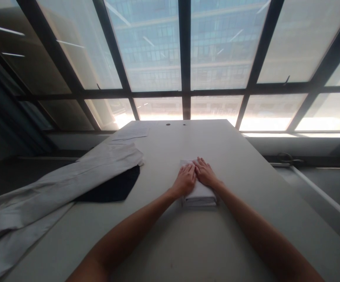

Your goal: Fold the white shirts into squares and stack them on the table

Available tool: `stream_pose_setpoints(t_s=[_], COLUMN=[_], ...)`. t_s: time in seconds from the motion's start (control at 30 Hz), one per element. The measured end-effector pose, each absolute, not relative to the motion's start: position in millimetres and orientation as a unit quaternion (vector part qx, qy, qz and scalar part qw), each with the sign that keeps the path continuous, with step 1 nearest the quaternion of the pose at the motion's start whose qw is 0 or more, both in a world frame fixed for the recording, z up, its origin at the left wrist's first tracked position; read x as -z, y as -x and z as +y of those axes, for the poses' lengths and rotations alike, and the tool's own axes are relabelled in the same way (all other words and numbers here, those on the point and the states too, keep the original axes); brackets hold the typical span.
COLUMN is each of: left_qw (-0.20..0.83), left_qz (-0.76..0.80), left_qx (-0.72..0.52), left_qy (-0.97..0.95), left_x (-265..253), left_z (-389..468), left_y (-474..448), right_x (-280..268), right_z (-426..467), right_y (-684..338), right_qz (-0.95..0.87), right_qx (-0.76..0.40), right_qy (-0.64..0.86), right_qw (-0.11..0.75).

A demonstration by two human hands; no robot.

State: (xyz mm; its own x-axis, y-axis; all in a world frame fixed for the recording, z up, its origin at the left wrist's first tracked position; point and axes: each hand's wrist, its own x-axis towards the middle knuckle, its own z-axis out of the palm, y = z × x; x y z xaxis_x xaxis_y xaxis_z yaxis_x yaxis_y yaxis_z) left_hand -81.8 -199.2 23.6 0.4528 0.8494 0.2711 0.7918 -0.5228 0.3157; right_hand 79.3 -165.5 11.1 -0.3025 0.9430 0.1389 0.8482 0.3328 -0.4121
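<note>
A white cloth (200,193), folded into a compact layered bundle, lies on the white table (170,243). My left hand (186,179) rests flat on its left side, fingers stretched forward. On the right part of the same cloth, my right hand (205,171) lies with its fingers extended and slightly spread. The fingertips of both hands almost meet near the far end of the bundle. Both palms press on top, and neither hand wraps round the cloth. Folded layers show along its near edge. What kind of garment or linen it is, I cannot tell.
Light grey trousers or similar long cloth (70,176) drape over the table's left edge, on top of a dark navy fabric (111,186). Sheets of paper (131,132) lie at the far left. Large windows (155,47) stand behind the table.
</note>
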Motion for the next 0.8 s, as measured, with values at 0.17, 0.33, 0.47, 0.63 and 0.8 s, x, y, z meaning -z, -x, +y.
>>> stream_pose_setpoints(t_s=[0.17, 0.33, 0.47, 0.63, 0.8], left_qw=[0.085, 0.075, 0.054, 0.058, 0.062], left_qz=[0.52, 0.55, 0.526, 0.508, 0.511], left_qx=[-0.097, -0.085, -0.074, -0.075, -0.085], left_qy=[-0.844, -0.828, -0.845, -0.856, -0.853], left_x=[-11.8, -11.4, -8.0, -5.5, -6.0], left_z=[-191.0, -169.4, -158.3, -150.8, -148.5], left_y=[91.6, 106.4, 115.0, 123.1, 122.8], right_x=[-9.5, -21.0, -26.0, -22.2, -23.3], right_z=[-165.2, -183.4, -219.9, -265.4, -291.5], right_y=[-84.6, -79.5, -59.4, -44.3, -49.2], right_qz=[-0.783, -0.805, -0.866, -0.905, -0.927], right_qx=[-0.132, -0.076, -0.04, -0.027, -0.062], right_qy=[0.582, 0.567, 0.476, 0.406, 0.351], right_qw=[0.177, 0.158, 0.148, 0.127, 0.117])
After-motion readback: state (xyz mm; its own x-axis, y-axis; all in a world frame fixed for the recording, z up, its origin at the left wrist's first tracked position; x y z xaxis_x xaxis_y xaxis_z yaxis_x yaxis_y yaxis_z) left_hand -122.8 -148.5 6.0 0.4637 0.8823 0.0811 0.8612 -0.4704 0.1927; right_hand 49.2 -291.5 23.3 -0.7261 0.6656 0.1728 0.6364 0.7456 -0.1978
